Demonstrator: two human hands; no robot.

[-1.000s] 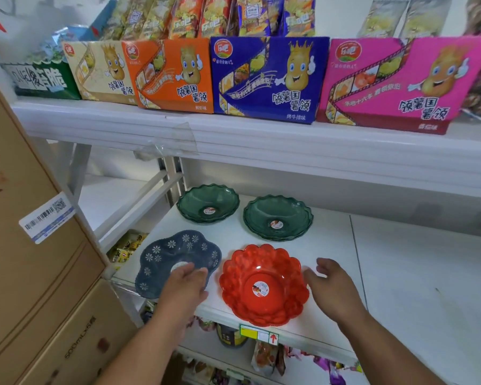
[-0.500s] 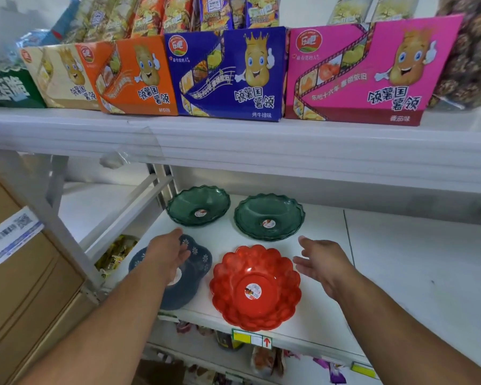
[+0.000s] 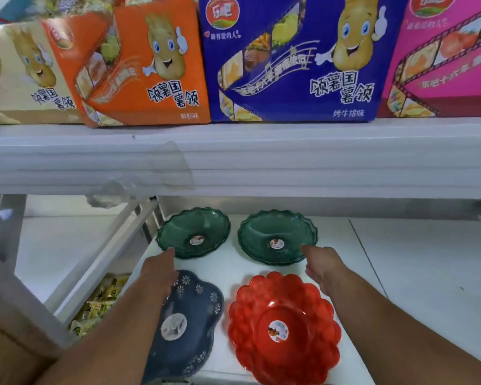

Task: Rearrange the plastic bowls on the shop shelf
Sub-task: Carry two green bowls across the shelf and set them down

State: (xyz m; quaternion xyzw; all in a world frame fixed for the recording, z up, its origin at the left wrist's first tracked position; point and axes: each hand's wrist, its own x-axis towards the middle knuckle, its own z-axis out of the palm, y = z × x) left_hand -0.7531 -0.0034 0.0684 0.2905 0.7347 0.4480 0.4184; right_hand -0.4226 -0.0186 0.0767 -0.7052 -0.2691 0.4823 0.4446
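Landmark: red scalloped plastic bowl (image 3: 284, 329), front of white shop shelf (image 3: 417, 273).
Behind it: two green fluted plastic bowls (image 3: 194, 232) (image 3: 277, 237).
Left of it: blue flower-printed plastic bowl (image 3: 190, 320), partly hidden by forearm.
Left hand (image 3: 159, 270): open, fingertip at left green bowl's rim.
Right hand (image 3: 324, 269): open, empty, contact unclear.

Two green bowls (image 3: 193, 233) (image 3: 277, 237) behind; blue bowl (image 3: 189, 323), red bowl (image 3: 283, 326) front
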